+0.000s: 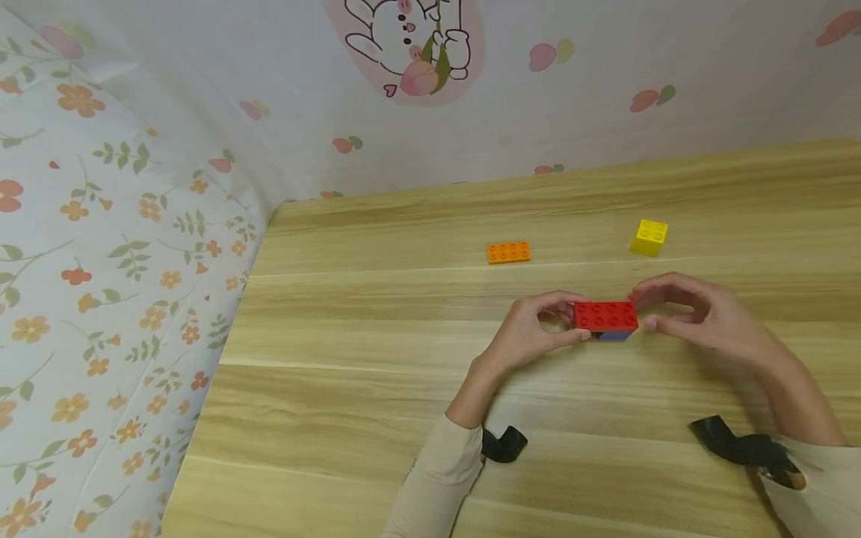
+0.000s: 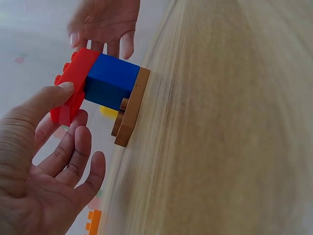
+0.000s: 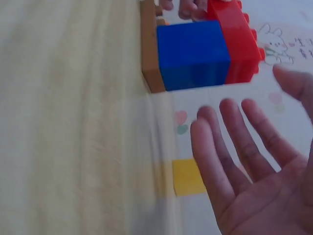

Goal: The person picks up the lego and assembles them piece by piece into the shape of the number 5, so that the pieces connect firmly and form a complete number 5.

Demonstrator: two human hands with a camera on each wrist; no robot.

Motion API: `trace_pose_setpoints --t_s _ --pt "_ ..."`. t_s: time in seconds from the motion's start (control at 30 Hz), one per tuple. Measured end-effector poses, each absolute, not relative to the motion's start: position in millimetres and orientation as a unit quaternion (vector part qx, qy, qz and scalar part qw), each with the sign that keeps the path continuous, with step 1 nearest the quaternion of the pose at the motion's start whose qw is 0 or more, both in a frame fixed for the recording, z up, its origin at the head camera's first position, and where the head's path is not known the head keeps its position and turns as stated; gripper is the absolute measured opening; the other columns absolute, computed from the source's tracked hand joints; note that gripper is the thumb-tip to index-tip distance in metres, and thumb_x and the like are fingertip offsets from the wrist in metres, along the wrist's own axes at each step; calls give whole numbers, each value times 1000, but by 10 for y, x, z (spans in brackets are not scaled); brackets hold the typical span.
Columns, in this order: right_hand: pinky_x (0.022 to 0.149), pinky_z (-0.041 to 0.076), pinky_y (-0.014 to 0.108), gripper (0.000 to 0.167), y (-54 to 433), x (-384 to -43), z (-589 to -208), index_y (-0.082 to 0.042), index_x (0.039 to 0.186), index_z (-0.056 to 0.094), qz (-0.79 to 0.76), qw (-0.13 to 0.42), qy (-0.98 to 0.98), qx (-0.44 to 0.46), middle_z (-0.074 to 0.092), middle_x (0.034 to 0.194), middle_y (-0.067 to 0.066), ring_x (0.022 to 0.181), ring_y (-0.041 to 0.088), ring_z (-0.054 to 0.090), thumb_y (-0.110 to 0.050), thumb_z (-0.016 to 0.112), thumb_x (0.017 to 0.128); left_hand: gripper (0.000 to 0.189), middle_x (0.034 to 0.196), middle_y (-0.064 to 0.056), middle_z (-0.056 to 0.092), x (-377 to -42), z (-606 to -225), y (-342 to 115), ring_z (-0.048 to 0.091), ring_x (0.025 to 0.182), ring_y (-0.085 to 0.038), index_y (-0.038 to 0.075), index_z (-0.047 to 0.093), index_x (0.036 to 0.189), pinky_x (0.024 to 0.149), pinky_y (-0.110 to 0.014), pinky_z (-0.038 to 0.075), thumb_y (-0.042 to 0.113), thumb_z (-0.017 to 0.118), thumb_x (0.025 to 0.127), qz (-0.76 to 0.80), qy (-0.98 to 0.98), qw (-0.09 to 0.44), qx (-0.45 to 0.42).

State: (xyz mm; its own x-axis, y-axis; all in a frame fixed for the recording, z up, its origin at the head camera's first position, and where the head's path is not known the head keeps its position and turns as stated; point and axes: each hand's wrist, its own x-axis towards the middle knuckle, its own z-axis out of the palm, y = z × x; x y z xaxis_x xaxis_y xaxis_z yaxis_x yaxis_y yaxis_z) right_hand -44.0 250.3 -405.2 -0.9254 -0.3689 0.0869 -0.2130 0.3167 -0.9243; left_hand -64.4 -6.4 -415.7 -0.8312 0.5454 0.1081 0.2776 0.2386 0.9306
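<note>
A stack of toy bricks stands on the wooden table. Its top is a red studded brick [image 1: 605, 317], its middle a blue brick [image 2: 112, 77], and its base a thin brown brick [image 2: 132, 110]. The blue one covers only part of the brown base, and two brown studs show beside it in the left wrist view. My left hand [image 1: 527, 329] pinches the left end of the red brick between thumb and fingers. Just off the stack's right end, my right hand [image 1: 716, 317] holds nothing, its fingers spread and apart from the bricks in the right wrist view.
Behind the stack lie a flat orange brick [image 1: 509, 252] to the left and a yellow brick [image 1: 649, 237] to the right. A patterned cloth [image 1: 282, 134] hangs along the table's back and left edges. Black bands [image 1: 740, 447] hang near both wrists.
</note>
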Motion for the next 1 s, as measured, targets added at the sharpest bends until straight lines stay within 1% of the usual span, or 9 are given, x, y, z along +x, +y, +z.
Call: trace_pose_setpoints --t_s 0.17,0.37,0.43,0.57,0.63,0.7,0.83,0.9,1.0 --pt "75 44 8 37 2609 -548 -4052 1 115 56 -542 11 829 -136 63 105 1 93 4 58 8 66 81 38 86 5 66 -646 -4167 -65 58 78 -1 7 65 114 76 -20 49 10 76 77 555 779 118 265" --pt "68 38 1 38 2740 -675 -4027 -5 119 57 -478 -20 877 -46 53 109 -16 98 -3 46 -14 69 84 38 84 6 66 -641 -4163 -65 58 76 1 8 65 113 76 -20 49 10 76 77 554 782 119 261" --pt "66 36 -1 42 2767 -720 -4012 -5 122 55 -454 -26 890 -31 52 112 -10 98 -3 43 -20 69 85 38 84 6 66 -641 -4165 -66 58 76 1 8 65 113 76 -20 49 10 76 77 555 781 120 260" --pt "64 33 0 51 2803 -822 -3987 -3 130 49 -421 -18 907 -26 50 121 14 107 18 45 -25 67 87 38 86 4 66 -645 -4170 -68 58 77 0 8 65 114 77 -20 49 9 76 77 558 778 124 260" --pt "70 33 7 56 2807 -873 -3981 -4 134 46 -409 -8 912 -30 47 126 22 112 31 43 -26 66 87 38 89 4 66 -644 -4171 -68 59 77 -2 8 65 114 76 -21 50 9 76 77 558 778 123 260" --pt "80 36 21 60 2804 -925 -3980 -3 138 42 -404 2 914 -36 45 131 24 113 41 41 -27 65 88 39 94 3 65 -638 -4167 -68 59 78 -4 8 65 114 76 -21 49 10 77 77 555 781 119 261" --pt "86 34 47 65 2785 -1019 -4002 -2 141 37 -403 18 913 -52 40 136 25 114 45 40 -26 65 88 40 107 -1 61 -606 -4110 -66 60 81 -8 6 64 114 78 -22 49 8 76 77 555 781 114 263" --pt "84 36 42 65 2773 -1058 -4022 -1 141 37 -402 24 914 -57 41 136 25 113 44 41 -25 66 87 39 109 -4 59 -580 -4027 -72 61 82 -11 4 63 114 80 -24 49 5 75 77 554 780 112 268" --pt "73 35 22 64 2747 -1095 -4045 0 138 39 -396 24 916 -56 43 133 25 110 42 44 -25 67 87 38 108 -9 60 -546 -3887 -87 62 83 -16 0 62 113 80 -26 50 1 74 77 554 778 113 274"
